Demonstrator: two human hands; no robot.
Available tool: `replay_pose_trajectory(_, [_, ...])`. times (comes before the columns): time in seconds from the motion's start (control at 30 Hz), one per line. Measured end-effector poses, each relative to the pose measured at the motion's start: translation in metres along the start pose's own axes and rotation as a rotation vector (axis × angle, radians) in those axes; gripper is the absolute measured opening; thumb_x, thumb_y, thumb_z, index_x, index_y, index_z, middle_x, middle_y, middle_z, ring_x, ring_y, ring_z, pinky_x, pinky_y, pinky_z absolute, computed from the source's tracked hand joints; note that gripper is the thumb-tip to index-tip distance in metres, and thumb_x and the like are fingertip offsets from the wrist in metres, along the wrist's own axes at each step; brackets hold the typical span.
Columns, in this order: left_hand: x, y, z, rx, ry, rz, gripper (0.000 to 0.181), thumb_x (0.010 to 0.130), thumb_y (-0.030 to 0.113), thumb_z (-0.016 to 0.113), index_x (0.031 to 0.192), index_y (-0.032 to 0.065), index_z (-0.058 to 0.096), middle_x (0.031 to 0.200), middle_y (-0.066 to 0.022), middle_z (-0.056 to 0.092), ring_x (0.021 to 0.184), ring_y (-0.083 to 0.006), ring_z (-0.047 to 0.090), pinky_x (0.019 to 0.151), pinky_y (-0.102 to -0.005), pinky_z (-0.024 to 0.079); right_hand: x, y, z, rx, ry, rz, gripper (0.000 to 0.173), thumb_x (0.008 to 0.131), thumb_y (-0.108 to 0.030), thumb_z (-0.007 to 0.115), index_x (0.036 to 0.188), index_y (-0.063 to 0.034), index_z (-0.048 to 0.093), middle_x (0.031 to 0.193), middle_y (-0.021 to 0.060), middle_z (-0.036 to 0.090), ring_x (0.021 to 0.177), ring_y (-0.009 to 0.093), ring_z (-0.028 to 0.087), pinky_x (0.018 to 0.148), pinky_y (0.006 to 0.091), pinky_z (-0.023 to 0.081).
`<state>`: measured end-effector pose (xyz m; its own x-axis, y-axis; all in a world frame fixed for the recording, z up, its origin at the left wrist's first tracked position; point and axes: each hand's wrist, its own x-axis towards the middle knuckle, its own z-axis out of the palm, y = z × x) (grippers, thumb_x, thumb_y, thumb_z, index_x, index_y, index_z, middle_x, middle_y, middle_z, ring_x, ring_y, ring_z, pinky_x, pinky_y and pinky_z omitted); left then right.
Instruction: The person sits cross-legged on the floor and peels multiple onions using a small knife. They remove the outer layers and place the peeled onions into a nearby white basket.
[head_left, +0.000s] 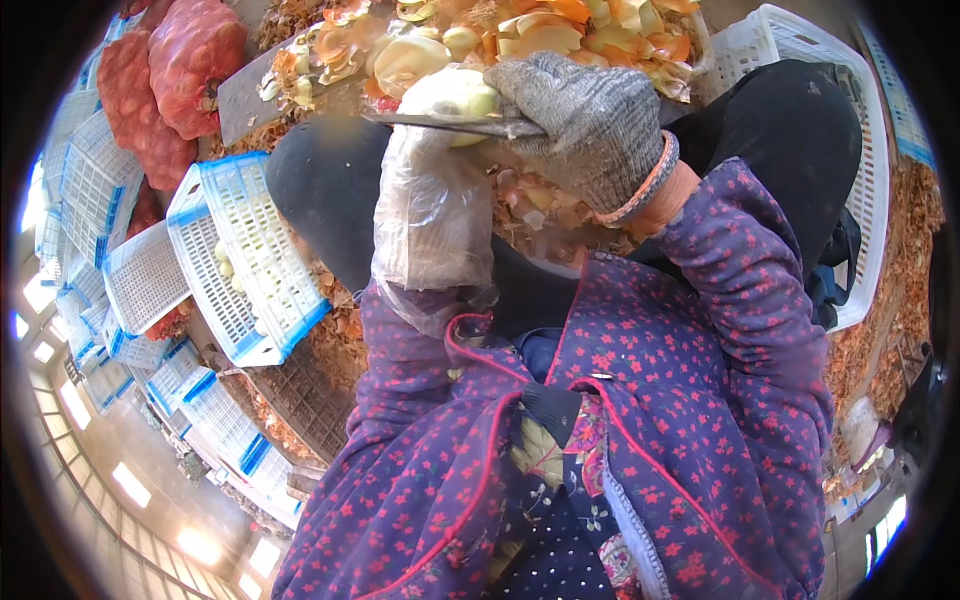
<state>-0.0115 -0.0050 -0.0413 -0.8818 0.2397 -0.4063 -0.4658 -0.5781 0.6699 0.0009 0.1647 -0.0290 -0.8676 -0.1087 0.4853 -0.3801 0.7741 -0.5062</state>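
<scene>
My left hand (435, 112), wrapped in clear plastic over a glove, holds a pale onion (478, 95). A grey knit glove covers my right hand (585, 120), which is closed around the handle end of a knife (450, 121); the handle itself is hidden. The knife's blade lies across the onion, touching or very close to it, and reaches over toward the left hand. Just beyond both hands is a heap of onion skins (547, 37) with a peeled-looking onion (411, 64) in it. More loose skins (529, 199) show below the hands, between my knees.
At the left stands a white and blue plastic crate (259, 255) with pale onions inside. Red mesh sacks (196, 67) of onions lie behind it, beside many stacked crates (90, 180). A white basket (862, 187) is at the right, by my knee. Skins litter the floor (862, 375).
</scene>
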Motion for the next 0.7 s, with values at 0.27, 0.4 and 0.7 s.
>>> replay_pose_trajectory(0.27, [-0.001,0.004,0.018,0.22,-0.311,0.102,0.063,0.083,0.024,0.075,0.135,0.0,0.049,0.127,-0.0168,0.061,0.106,-0.0283,0.066,0.082,-0.0388,0.059,0.002,0.023,-0.011,0.418,0.053,0.511,0.022,0.087,-0.017,0.069,0.108,-0.0103,0.072,0.086,0.0076,0.071,0.073,0.022,0.07,0.062,0.0321,0.055])
replay_pose_trajectory(0.4, [-0.01,0.008,0.035,0.168,-0.204,0.066,0.075,0.075,0.023,0.078,0.138,-0.0021,0.045,0.126,-0.0188,0.061,0.107,-0.0293,0.066,0.079,-0.0363,0.061,-0.001,0.031,-0.013,-0.007,0.066,0.094,0.016,0.091,-0.016,0.069,0.106,-0.0142,0.074,0.088,0.0003,0.073,0.075,0.015,0.072,0.062,0.0259,0.056])
replay_pose_trajectory(0.7, [-0.005,0.011,0.022,0.3,-0.249,-0.07,0.069,0.073,0.009,0.081,0.133,-0.0055,0.049,0.103,-0.0179,0.07,0.095,-0.0287,0.071,0.084,-0.0386,0.059,0.034,0.026,-0.033,0.41,0.449,0.57,0.026,0.089,-0.011,0.067,0.115,-0.007,0.067,0.066,0.0025,0.065,0.053,0.011,0.059,0.046,0.0279,0.045])
